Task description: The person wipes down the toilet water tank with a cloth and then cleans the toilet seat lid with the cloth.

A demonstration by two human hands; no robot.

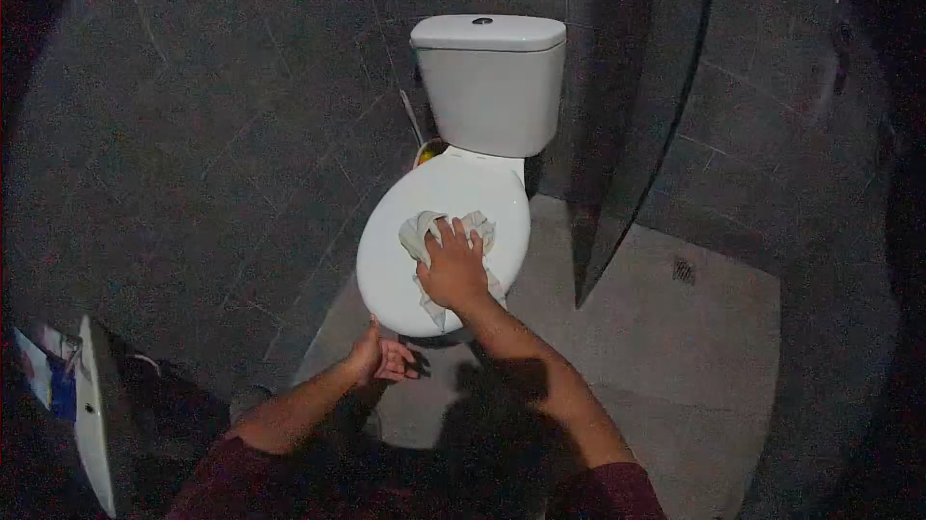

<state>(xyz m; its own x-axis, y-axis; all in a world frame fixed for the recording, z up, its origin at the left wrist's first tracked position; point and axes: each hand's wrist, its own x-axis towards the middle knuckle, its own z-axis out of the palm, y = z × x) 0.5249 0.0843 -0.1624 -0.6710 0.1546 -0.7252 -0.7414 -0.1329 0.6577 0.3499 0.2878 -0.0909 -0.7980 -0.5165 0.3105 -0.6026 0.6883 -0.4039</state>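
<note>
A crumpled pale cloth (417,232) lies on the closed white toilet lid (395,197). My right hand (453,267) presses down on the cloth from above, its fingers spread over the folds and holding it against the lid. Just below the lid's front left edge is my left hand (382,356), palm turned up and holding nothing. Its fingers are apart, and the thumb points up close to the rim; whether it touches the lid I cannot tell.
Behind the lid rises the white cistern (492,100) with a round flush button (482,21). A brush-like handle (412,115) leans beside it. A glass panel (637,134) stands at the right, near a floor drain (683,271). At lower left is a washbasin (94,433).
</note>
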